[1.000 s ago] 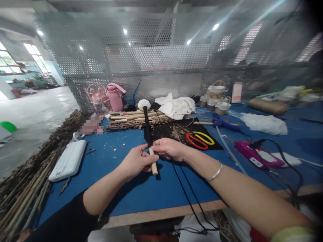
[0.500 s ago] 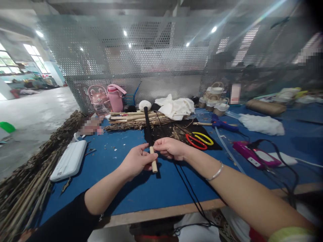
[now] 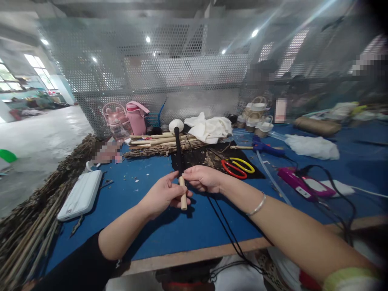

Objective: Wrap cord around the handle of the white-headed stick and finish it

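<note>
A wooden stick with a round white head (image 3: pixel 176 125), like a small mallet, points away from me over the blue table. Black wrapping (image 3: pixel 178 151) covers its shaft, and bare pale wood (image 3: pixel 183 200) shows at the near end. Around that bare end, my left hand (image 3: pixel 166 190) is closed, thumb on top. My right hand (image 3: pixel 203 178) pinches at the lower edge of the wrapping. Black cord (image 3: pixel 222 220) runs from below my right hand over the table's front edge; its end in the fingers is hidden.
Red and yellow handled scissors (image 3: pixel 238 167) lie on a black cloth right of my hands. A white power bank (image 3: pixel 80 195) and dried stalks (image 3: pixel 33 238) are at left. A blue glue gun (image 3: pixel 266 147) and purple device (image 3: pixel 306 185) lie at right; behind are stick bundles and white cloth (image 3: pixel 209 127).
The view has shifted slightly. Both hands stay at the lower edge of the black wrapping, and the stick is a little more upright in view.
</note>
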Available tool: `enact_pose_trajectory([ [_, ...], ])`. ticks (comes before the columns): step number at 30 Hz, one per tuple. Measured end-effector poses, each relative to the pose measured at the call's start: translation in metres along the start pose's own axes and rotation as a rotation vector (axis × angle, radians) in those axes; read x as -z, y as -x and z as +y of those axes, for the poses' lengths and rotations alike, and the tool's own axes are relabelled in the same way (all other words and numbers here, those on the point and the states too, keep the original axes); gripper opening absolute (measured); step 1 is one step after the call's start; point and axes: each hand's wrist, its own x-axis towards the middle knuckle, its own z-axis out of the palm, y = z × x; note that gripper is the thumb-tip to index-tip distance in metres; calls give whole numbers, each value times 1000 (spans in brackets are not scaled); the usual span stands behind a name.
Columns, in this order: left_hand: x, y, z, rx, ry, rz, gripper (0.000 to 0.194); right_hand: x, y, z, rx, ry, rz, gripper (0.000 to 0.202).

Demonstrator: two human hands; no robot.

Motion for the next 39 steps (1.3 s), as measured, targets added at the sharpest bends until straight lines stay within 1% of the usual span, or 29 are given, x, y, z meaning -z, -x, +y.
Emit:
enact_pose_trajectory([
  [3,3,-4,-3,5,-123,57,61,2,-4,4,23,-41,12,25],
  [5,7,-9,-6,-49,-295,126,50,3,-7,6,22,-57,11,25],
  [8,18,-15,-8,-267,-644,227,45,4,-7,6,-5,-46,11,23],
  [10,25,-18,-7,-419,-845,255,44,3,-7,6,-19,-18,20,20],
  [11,28,-19,-6,-473,-921,249,42,1,-6,6,-27,7,27,19],
  [13,34,-21,-4,-524,-1035,189,38,-2,-5,6,-33,76,51,19],
  [16,38,-23,0,-517,-1135,93,40,-5,-5,7,-30,177,93,23],
  [19,38,-26,4,-522,-1221,84,44,-7,-5,7,-43,213,104,25],
  [22,38,-28,8,-535,-1309,55,41,-8,-5,6,-65,234,124,26],
  [26,35,-28,12,-534,-1391,30,37,-9,-5,6,-58,291,168,27],
  [28,34,-27,11,-526,-1401,41,35,-9,-5,7,-64,286,162,27],
  [30,33,-27,9,-523,-1365,68,34,-7,-6,7,-70,255,152,27],
  [32,33,-26,7,-526,-1254,153,37,-5,-7,7,-52,198,146,25],
  [34,31,-24,4,-480,-1077,288,40,-4,-8,6,-20,131,137,25],
  [35,30,-22,2,-417,-969,334,41,-4,-8,6,-7,105,132,25],
  [36,27,-21,1,-328,-851,342,42,-5,-8,6,4,90,131,26],
  [37,23,-19,-1,-228,-727,316,44,-5,-9,6,16,86,136,26],
  [39,13,-17,-3,-56,-468,205,55,-7,-9,7,36,103,155,26],
])
